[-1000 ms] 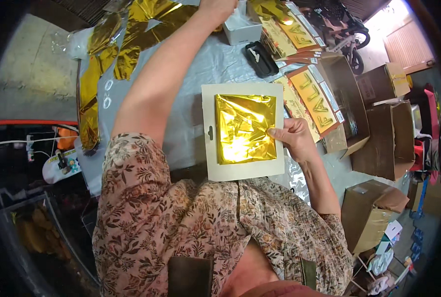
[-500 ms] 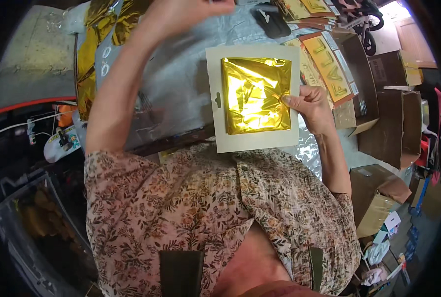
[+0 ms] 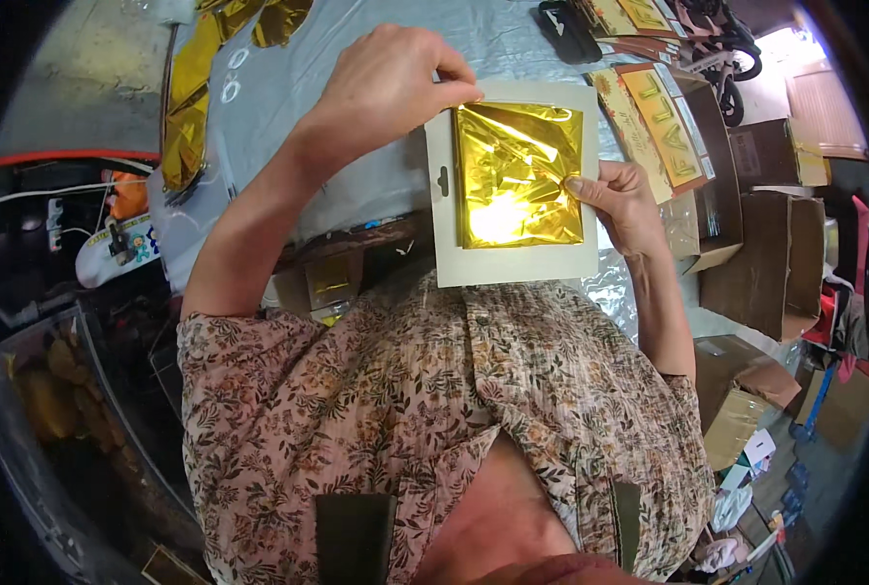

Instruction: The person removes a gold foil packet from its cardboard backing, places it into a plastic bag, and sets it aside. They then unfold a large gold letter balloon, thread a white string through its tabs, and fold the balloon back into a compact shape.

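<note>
A white backing card [image 3: 451, 265] with a hang slot in its left edge is held up in front of my chest. Folded shiny gold foil [image 3: 522, 175] lies flat on it. My right hand [image 3: 630, 200] grips the card's right edge, thumb pressed on the foil and fingers behind. At the card's upper left, my left hand [image 3: 391, 83] has its thumb and fingertips pinched together, touching the foil's top left corner. Whatever sits between those fingertips is too small to make out.
Beyond the card is a table covered in grey plastic [image 3: 342, 58], with loose gold foil [image 3: 189, 122] along its left side. Finished packs [image 3: 664, 127] with gold letters lie at the right, near a black tape dispenser-like object [image 3: 566, 34]. Open cardboard boxes [image 3: 761, 253] stand farther right.
My left hand has come down from the table's far side to the foil's top left corner. The card has shifted slightly right and up, still in my right hand.
</note>
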{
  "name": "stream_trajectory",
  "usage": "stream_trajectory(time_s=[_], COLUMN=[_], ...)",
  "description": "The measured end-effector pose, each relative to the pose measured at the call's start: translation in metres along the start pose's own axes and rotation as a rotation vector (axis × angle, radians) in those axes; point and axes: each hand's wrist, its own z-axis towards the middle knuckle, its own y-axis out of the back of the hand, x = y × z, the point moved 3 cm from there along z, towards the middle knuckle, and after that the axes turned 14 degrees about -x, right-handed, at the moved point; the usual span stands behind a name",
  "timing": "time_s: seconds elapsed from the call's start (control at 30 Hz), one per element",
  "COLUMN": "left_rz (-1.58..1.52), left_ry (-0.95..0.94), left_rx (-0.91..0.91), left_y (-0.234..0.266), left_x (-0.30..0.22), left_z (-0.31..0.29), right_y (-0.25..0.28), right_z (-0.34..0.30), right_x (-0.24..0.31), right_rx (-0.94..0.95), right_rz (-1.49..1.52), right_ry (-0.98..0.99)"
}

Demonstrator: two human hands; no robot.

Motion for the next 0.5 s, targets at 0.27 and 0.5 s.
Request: stream_trajectory(time_s=[0.27,0.5], left_rz=[-0.17,-0.25], left_ry=[0.017,0.215], left_rx=[-0.215,-0.069], left_y=[0.04,0.004], left_x=[0.053,0.128], left_z=[-0.06,-0.141], right_y=[0.017,0.052], right_z=[-0.006,0.006], right_x=[0.004,-0.005], right_rx=[-0.15,-0.103], right_rz=[-0.181,-0.057], right_ry=[0.001,0.083])
